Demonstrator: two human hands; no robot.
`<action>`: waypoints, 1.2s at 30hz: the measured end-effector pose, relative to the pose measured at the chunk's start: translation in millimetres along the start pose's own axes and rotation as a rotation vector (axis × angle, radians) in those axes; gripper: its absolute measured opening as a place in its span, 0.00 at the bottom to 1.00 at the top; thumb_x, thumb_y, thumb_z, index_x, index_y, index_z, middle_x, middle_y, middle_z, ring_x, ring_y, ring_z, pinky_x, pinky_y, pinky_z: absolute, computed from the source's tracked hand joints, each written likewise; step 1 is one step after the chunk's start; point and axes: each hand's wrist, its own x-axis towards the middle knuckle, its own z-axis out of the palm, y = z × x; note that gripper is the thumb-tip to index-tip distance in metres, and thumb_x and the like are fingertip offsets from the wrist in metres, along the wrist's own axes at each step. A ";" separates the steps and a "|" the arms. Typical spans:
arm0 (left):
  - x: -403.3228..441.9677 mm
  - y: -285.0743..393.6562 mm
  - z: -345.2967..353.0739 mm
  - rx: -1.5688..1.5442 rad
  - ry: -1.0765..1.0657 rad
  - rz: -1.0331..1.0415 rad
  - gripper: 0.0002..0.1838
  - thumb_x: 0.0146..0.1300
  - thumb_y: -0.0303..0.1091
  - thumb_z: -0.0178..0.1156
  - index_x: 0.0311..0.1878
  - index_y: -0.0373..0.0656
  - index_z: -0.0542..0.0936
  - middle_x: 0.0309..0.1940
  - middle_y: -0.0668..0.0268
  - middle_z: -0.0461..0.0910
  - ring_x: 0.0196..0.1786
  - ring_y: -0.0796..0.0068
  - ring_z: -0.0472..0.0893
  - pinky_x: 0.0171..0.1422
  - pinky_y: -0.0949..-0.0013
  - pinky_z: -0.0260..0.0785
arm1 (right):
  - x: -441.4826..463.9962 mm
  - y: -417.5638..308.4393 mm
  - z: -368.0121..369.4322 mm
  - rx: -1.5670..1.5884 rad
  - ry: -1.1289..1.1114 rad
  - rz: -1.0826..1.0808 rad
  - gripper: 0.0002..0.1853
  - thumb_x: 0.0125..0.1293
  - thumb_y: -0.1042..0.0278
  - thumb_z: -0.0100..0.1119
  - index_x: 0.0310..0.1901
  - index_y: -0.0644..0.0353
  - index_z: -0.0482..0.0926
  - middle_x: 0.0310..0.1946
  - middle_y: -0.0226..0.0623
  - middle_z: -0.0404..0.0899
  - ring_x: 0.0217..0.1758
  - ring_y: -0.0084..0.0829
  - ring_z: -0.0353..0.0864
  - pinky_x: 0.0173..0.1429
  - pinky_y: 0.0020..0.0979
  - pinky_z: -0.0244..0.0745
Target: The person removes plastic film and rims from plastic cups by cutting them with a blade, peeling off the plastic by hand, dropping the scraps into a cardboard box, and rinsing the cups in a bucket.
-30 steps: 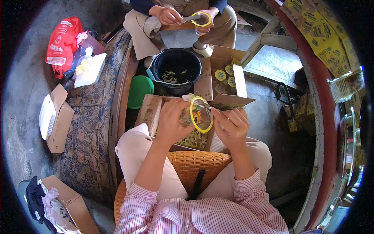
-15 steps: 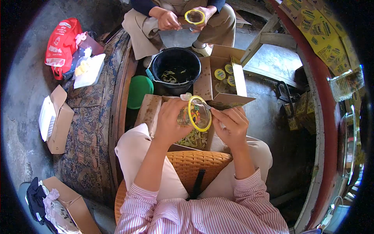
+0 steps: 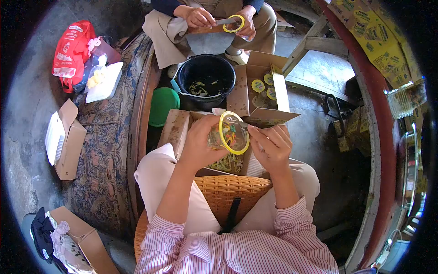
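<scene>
My left hand [image 3: 197, 142] is wrapped round a clear plastic cup [image 3: 216, 137] with a yellow rim, tilted so its mouth points toward my right hand. Coloured print shows on the cup's wall. Pinched in my right hand [image 3: 273, 145] is a thin grey blade-like tool [image 3: 243, 124], its tip at the upper right of the rim. Its handle is hidden by my fingers. Beneath the cup, an open cardboard box [image 3: 172, 130] holds many pale yellow-green strips [image 3: 229, 163].
Opposite sits a person whose hands [image 3: 200, 17] hold a knife and another yellow-rimmed cup [image 3: 233, 23]. Between us are a black bucket [image 3: 205, 95] with strips inside, a green lid [image 3: 163, 107] and a cardboard box [image 3: 269, 64] of yellow-lidded cups. A wooden frame [image 3: 326, 45] stands right.
My cup has shifted very slightly, with the blade still at its rim. The other person's cup has turned and moved right, and their knife now shows across to its rim.
</scene>
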 end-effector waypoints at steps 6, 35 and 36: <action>-0.9 4.7 0.3 -0.084 -0.023 -0.099 0.32 0.34 0.31 0.70 0.48 0.41 0.71 0.41 0.60 0.76 0.41 0.64 0.77 0.46 0.67 0.68 | 1.4 1.0 1.3 -0.012 0.017 -0.035 0.11 0.41 0.80 0.65 0.31 0.61 0.81 0.21 0.28 0.74 0.21 0.25 0.71 0.28 0.28 0.64; 1.3 10.5 -7.4 -0.291 -0.233 -0.176 0.34 0.36 0.28 0.70 0.52 0.39 0.70 0.46 0.61 0.75 0.49 0.72 0.76 0.55 0.70 0.66 | 0.4 1.3 -2.7 -0.026 -0.016 -0.108 0.10 0.41 0.75 0.64 0.31 0.60 0.82 0.26 0.29 0.79 0.27 0.24 0.76 0.30 0.27 0.67; 1.2 10.4 -6.7 -0.287 -0.225 -0.168 0.35 0.36 0.28 0.70 0.52 0.39 0.70 0.47 0.61 0.75 0.49 0.72 0.76 0.55 0.70 0.66 | -0.2 2.4 -2.9 -0.027 -0.009 -0.107 0.10 0.41 0.75 0.64 0.31 0.59 0.82 0.26 0.29 0.79 0.27 0.23 0.76 0.31 0.26 0.67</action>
